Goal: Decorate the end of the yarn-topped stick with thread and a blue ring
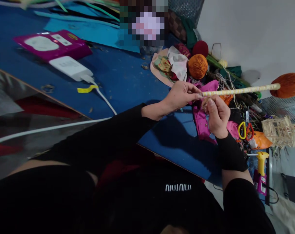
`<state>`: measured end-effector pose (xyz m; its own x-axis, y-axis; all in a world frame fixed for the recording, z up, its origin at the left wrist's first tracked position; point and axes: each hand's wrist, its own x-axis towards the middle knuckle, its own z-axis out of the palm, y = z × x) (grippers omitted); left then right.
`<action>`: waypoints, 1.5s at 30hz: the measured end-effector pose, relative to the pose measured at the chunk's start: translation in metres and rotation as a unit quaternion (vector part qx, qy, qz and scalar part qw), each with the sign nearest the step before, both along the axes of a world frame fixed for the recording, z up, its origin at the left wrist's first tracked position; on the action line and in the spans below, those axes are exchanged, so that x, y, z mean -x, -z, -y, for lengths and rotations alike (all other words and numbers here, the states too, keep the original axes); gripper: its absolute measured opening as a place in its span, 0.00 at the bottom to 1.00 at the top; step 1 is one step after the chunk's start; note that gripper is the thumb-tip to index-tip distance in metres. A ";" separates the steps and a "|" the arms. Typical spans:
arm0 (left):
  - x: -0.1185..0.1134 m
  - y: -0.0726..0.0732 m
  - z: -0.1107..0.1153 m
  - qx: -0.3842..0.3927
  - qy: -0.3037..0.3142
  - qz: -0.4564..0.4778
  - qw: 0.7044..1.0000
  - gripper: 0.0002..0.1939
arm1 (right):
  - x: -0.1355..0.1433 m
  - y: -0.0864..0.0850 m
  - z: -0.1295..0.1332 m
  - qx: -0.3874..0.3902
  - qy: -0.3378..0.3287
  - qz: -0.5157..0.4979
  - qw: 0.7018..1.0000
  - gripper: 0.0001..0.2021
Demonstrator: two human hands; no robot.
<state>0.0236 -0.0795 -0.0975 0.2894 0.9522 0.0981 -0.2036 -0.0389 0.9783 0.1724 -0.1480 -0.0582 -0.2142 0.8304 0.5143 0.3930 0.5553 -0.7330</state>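
A thin stick (pixel 244 90) wrapped in cream and yellow bands runs to the right, tipped with an orange ball (pixel 288 85). The fingers of my left hand (pixel 180 96) pinch its near end. Just below that end, my right hand (pixel 217 113) is closed, thumb against fingers, with a small tan bit (pixel 205 103) showing between them. What that tan bit is, I cannot make out. Behind and under the hands lies magenta cloth (pixel 202 123).
On the blue table (pixel 123 74) are a purple power strip (pixel 71 47) with a white charger (pixel 70 67), another orange ball (pixel 198 66), a dark red ball (pixel 200 48) and scissors (pixel 246 128). A yellow glue gun (pixel 261 162) is at the right. A white cable (pixel 52 127) crosses the left.
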 end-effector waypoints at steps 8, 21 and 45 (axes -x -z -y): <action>-0.004 0.008 0.000 -0.044 -0.012 -0.051 0.998 0.06 | -0.017 -0.012 -0.022 -0.056 -0.001 -0.005 0.998 0.18; -0.001 0.018 0.002 -0.188 -0.051 -0.170 0.966 0.11 | -0.033 0.012 -0.050 -0.003 -0.001 0.028 1.000 0.20; 0.002 0.019 0.010 -0.298 -0.103 -0.324 0.892 0.13 | -0.034 0.008 -0.056 0.056 0.021 0.069 0.996 0.22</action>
<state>0.0215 -0.0896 -0.1169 0.2950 0.8262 0.4800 0.4691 -0.5628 0.6805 0.2064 -0.0924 -0.0662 -0.2404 0.8908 0.3856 0.5146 0.4538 -0.7275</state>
